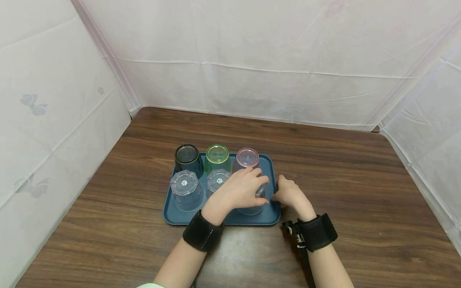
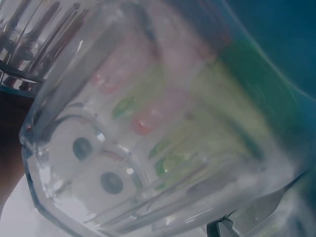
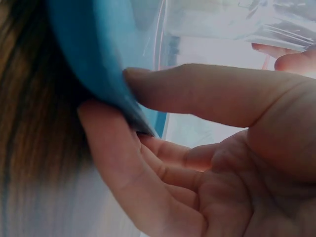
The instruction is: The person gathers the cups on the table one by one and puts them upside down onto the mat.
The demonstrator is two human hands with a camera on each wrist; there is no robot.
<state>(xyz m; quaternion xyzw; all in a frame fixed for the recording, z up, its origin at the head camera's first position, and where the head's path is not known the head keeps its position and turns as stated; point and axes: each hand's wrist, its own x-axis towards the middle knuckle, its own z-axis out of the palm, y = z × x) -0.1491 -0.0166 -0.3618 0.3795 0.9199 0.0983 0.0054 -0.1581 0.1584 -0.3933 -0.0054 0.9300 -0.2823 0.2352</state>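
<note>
A blue tray (image 1: 173, 218) carries several upside-down glasses in two rows. My right hand (image 1: 291, 197) pinches the tray's right rim, with the thumb (image 3: 187, 91) on its inner side and curled fingers beneath. My left hand (image 1: 239, 192) reaches over the front row and holds the rightmost clear glass (image 1: 252, 210) near its upturned base, fingers and thumb on either side. Partly behind the left hand stands the middle clear glass (image 1: 217, 180). An angular clear glass (image 2: 113, 163) fills the left wrist view, blurred.
In the back row are a dark grey glass (image 1: 187, 158), a green glass (image 1: 217, 158) and a pink glass (image 1: 247, 157). Another clear glass (image 1: 186, 190) is at front left. The tray lies on a brown wooden table (image 1: 342, 180), bordered by white sheeting (image 1: 252, 40).
</note>
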